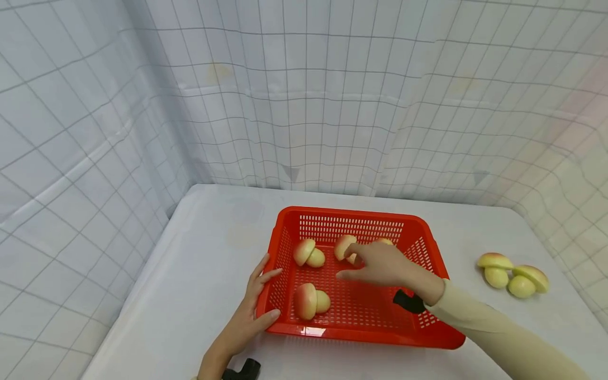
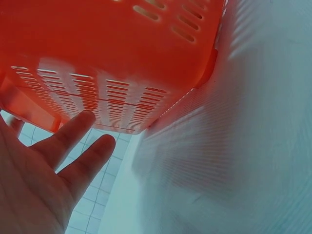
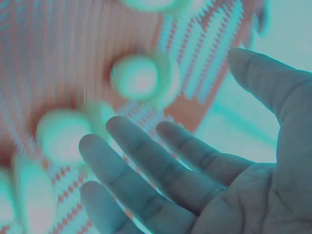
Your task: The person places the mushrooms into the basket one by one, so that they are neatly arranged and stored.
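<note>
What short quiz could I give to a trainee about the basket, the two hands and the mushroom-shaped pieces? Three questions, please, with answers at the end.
1. Multiple choice: At which side of the red basket, as the person sees it, is the left hand?
A) the far side
B) the left side
C) the right side

2. Yes or no: Does the right hand hold anything?

3. Count: How many mushroom-shaped pieces lie on the white table, outside the basket?

Key:
1. B
2. No; the right-wrist view shows its palm empty.
3. Two
</note>
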`<action>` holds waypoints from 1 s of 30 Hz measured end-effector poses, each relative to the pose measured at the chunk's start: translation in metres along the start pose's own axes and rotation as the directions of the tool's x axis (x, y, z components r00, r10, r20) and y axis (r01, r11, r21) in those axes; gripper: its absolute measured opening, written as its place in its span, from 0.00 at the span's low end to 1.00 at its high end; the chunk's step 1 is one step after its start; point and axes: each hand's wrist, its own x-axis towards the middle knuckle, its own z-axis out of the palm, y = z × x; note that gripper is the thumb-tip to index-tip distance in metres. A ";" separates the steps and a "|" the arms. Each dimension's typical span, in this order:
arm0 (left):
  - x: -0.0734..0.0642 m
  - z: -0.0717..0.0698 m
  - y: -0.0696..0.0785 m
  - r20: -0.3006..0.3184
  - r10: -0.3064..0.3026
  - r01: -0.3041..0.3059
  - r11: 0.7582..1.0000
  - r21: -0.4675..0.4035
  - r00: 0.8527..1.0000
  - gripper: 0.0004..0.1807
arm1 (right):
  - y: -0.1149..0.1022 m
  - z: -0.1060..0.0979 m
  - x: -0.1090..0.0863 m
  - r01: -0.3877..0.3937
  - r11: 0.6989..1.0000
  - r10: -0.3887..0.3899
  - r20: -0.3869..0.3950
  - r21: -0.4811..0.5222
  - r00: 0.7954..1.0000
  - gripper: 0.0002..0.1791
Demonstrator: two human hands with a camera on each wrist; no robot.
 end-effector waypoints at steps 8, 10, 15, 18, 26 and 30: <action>0.000 0.000 0.000 -0.007 -0.003 0.003 1.000 -0.016 1.000 0.36 | 0.052 -0.045 -0.049 -0.073 0.985 0.120 -0.319 0.157 0.940 0.21; 0.000 0.000 -0.001 -0.010 -0.002 0.002 1.000 -0.016 1.000 0.36 | 0.071 -0.053 -0.063 -0.118 0.977 0.186 -0.435 0.179 0.881 0.21; 0.000 0.000 -0.001 -0.012 -0.006 0.006 1.000 -0.020 1.000 0.36 | 0.127 -0.061 -0.099 -0.266 0.922 0.387 -0.619 0.283 0.683 0.24; 0.000 0.001 -0.001 -0.008 -0.009 0.009 1.000 -0.030 1.000 0.36 | 0.158 -0.055 -0.119 -0.331 0.863 0.505 -0.639 0.381 0.581 0.28; 0.001 0.001 -0.002 -0.019 -0.026 0.026 1.000 -0.012 0.999 0.36 | 0.201 -0.025 -0.143 -0.470 0.752 0.658 -0.582 0.463 0.479 0.37; 0.000 0.001 -0.004 -0.013 -0.026 0.026 1.000 -0.015 1.000 0.37 | 0.210 -0.012 -0.146 -0.538 0.721 0.689 -0.534 0.436 0.491 0.40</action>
